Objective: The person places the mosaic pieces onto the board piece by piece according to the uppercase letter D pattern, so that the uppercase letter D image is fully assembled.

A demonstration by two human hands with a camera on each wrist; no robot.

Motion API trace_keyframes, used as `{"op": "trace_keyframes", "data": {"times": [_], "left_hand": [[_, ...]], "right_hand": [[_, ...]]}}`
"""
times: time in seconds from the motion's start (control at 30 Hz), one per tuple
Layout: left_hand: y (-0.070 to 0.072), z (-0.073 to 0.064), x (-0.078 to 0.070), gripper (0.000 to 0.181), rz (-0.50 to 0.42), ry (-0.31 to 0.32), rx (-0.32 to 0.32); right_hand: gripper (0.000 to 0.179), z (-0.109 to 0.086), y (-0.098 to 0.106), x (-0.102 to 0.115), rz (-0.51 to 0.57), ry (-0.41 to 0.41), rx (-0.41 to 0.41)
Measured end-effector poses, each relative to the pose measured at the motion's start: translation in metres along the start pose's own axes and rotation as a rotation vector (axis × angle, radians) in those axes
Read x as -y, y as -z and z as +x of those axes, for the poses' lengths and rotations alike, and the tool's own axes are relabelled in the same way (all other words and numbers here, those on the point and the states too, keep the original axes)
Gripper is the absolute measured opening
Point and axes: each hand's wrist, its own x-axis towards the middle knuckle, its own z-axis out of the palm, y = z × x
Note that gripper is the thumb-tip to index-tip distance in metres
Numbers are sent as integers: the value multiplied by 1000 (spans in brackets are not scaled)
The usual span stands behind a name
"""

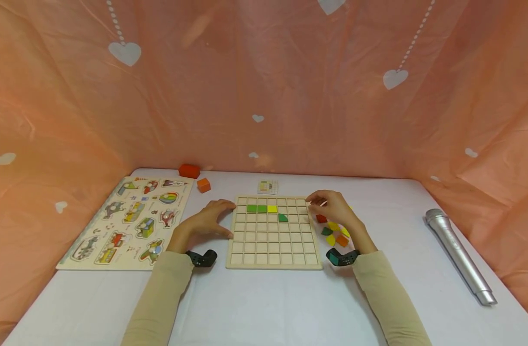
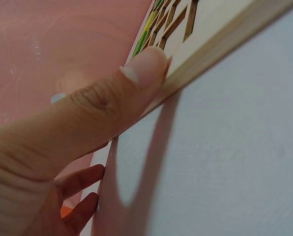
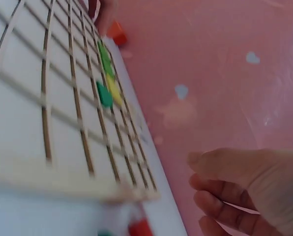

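A wooden grid board (image 1: 274,259) lies flat in the middle of the table. Two light green square tiles (image 1: 257,208) and a yellow square tile (image 1: 272,209) form a row near its far side, with a darker green round-cornered tile (image 1: 283,218) one row closer. My left hand (image 1: 208,218) is spread at the board's left edge, its thumb (image 2: 141,69) touching the rim. My right hand (image 1: 333,206) hovers by the far right corner, fingers loosely bent; the right wrist view shows nothing between thumb and fingers. Beneath it lie loose tiles (image 1: 334,226) in red, yellow, green and orange.
A small printed card (image 1: 268,187) lies behind the board. To the left is a picture puzzle board (image 1: 129,221), with an orange cube (image 1: 203,185) and a red block (image 1: 189,171) beyond it. A silver microphone (image 1: 460,257) lies far right. A pink curtain (image 1: 264,86) hangs behind.
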Motion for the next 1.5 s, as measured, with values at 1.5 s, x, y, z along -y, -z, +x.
{"op": "trace_keyframes", "data": {"times": [1.5], "left_hand": [[0, -1, -1, 82, 8, 10, -2]], "right_hand": [[23, -5, -23, 12, 137, 75, -70]]}}
